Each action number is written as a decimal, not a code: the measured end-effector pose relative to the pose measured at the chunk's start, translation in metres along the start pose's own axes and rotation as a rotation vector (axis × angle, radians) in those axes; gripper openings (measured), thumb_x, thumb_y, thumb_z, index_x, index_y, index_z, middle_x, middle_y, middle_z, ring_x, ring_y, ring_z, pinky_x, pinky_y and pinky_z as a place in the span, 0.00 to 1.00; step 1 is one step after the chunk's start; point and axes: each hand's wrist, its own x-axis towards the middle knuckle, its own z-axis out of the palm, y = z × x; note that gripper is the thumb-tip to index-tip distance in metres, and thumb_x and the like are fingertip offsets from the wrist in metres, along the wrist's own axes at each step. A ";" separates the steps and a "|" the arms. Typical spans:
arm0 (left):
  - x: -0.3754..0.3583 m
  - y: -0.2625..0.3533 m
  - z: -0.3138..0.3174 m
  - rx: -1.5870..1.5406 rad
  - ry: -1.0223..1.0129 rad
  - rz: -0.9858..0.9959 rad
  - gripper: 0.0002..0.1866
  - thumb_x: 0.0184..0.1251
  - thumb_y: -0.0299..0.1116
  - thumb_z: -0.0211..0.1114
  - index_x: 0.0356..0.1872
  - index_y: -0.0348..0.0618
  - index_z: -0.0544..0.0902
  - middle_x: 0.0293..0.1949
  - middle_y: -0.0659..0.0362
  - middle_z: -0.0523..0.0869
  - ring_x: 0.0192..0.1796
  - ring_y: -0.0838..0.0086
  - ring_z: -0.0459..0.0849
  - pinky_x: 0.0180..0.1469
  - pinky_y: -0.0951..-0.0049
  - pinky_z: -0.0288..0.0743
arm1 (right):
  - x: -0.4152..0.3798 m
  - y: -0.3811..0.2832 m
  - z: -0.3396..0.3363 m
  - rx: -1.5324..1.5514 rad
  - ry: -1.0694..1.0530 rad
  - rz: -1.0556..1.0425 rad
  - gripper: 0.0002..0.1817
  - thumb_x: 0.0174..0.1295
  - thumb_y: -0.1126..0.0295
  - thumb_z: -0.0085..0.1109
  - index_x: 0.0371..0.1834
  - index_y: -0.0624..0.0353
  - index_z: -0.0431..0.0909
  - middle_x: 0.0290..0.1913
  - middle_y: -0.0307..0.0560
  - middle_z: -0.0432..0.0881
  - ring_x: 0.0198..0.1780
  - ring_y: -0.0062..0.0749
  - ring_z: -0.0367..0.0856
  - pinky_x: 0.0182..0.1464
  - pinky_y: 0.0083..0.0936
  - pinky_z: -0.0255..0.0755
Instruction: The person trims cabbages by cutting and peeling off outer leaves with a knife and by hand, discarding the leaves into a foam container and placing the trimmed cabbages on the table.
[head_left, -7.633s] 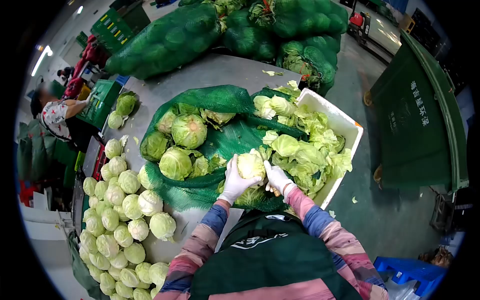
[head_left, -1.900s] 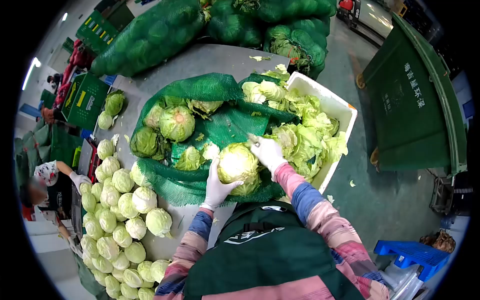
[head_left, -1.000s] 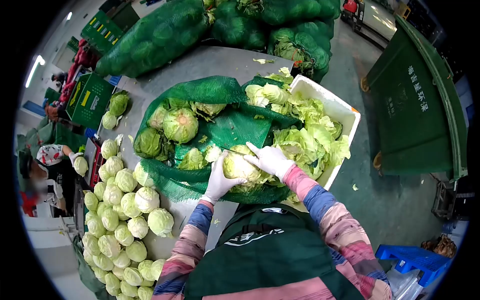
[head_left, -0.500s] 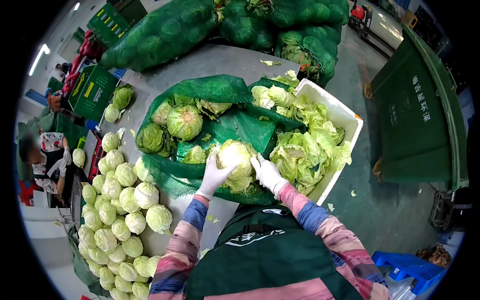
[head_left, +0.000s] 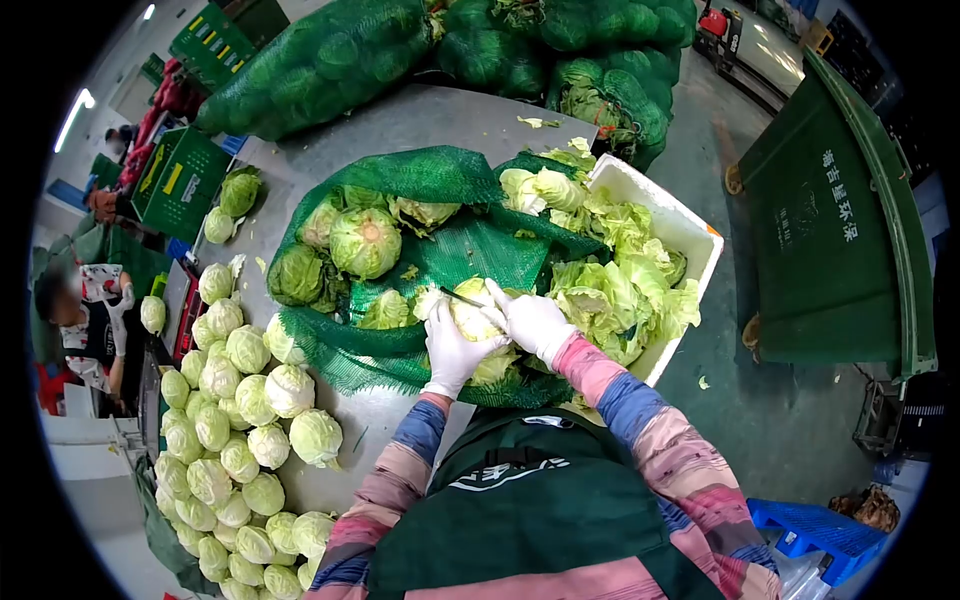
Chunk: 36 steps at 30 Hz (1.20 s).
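My left hand (head_left: pixel 457 352), in a white glove, is wrapped round the near left side of a pale, trimmed cabbage (head_left: pixel 474 318). My right hand (head_left: pixel 535 325), gloved as well, is closed at the cabbage's right side. From its fingers a thin dark knife (head_left: pixel 462 297) reaches left across the top of the cabbage; its handle is hidden in the hand. Beneath and around lies an open green mesh bag (head_left: pixel 455 255) with several leafy cabbages (head_left: pixel 366 243) inside. Loose outer leaves (head_left: pixel 620 290) are heaped to the right of my right hand.
A white foam box (head_left: pixel 706 252) holds the loose leaves. Many trimmed cabbages (head_left: pixel 255 400) are piled at left on the metal table (head_left: pixel 370 425). Full mesh sacks (head_left: pixel 330 70) lie at the far side. A green bin (head_left: pixel 835 220) stands right. Another person (head_left: pixel 95 330) is at left.
My right hand has moved over the top of the cabbage, and the dark knife now shows there. My left hand has shifted right and turned around the cabbage.
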 end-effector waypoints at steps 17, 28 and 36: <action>-0.033 -0.019 -0.028 -0.298 -0.097 -0.085 0.60 0.35 0.44 0.86 0.69 0.32 0.59 0.64 0.45 0.67 0.67 0.54 0.68 0.70 0.61 0.63 | -0.003 0.031 0.003 0.355 0.179 0.309 0.46 0.67 0.36 0.45 0.76 0.61 0.52 0.34 0.54 0.87 0.34 0.44 0.87 0.37 0.38 0.79; -0.030 -0.038 -0.025 -0.400 -0.122 -0.116 0.58 0.35 0.42 0.86 0.68 0.31 0.60 0.62 0.45 0.71 0.65 0.58 0.72 0.68 0.63 0.66 | -0.011 0.008 0.023 0.770 -0.050 0.205 0.31 0.54 0.50 0.62 0.59 0.57 0.78 0.39 0.59 0.86 0.42 0.47 0.86 0.47 0.35 0.79; -0.033 -0.033 -0.040 -0.604 -0.199 -0.160 0.58 0.33 0.40 0.87 0.69 0.34 0.61 0.64 0.44 0.72 0.67 0.58 0.71 0.69 0.63 0.66 | 0.009 0.056 0.055 0.336 0.189 0.484 0.31 0.59 0.49 0.61 0.64 0.52 0.74 0.41 0.52 0.87 0.42 0.49 0.86 0.46 0.39 0.78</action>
